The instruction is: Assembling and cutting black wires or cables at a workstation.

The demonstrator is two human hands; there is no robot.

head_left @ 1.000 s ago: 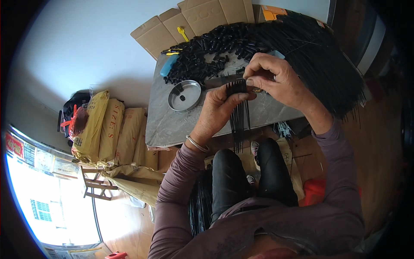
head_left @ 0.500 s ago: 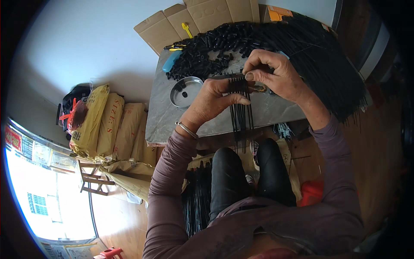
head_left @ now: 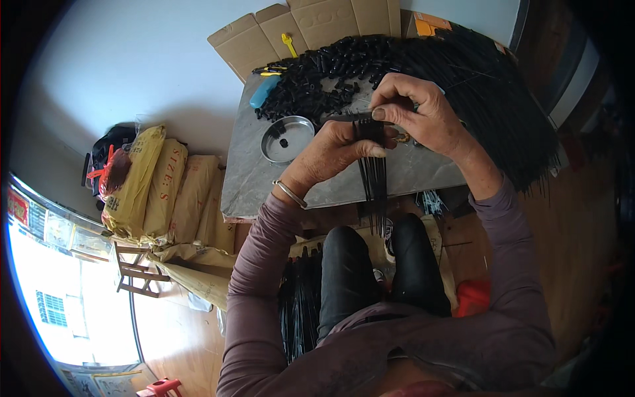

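My left hand (head_left: 329, 151) is closed around a bundle of thin black strips (head_left: 374, 185). Their long ends hang below the thumb, over the table's near edge and towards my knees. The upper ends stick out above the fingers. Right beside them, my right hand (head_left: 423, 112) is pinched, thumb against forefinger, at the top of the bundle; whatever sits between those fingertips is too small to make out. Beyond both hands lies a heap of short black tube-like pieces (head_left: 357, 56). A round metal dish (head_left: 268, 149) with a small black piece in it stands left of my left hand.
On the grey table (head_left: 324, 192), a large pile of long black strips (head_left: 496, 99) covers the right side. A light blue object (head_left: 264, 91) lies by the heap, before a cardboard screen (head_left: 331, 20). Yellow sacks (head_left: 169, 188) stand left. More black strips (head_left: 301, 304) lie beside my leg.
The strips in my left hand hang closer together than before, and their ends have swung slightly to the right. My right hand keeps its pinch at the top. The view has shifted a little.
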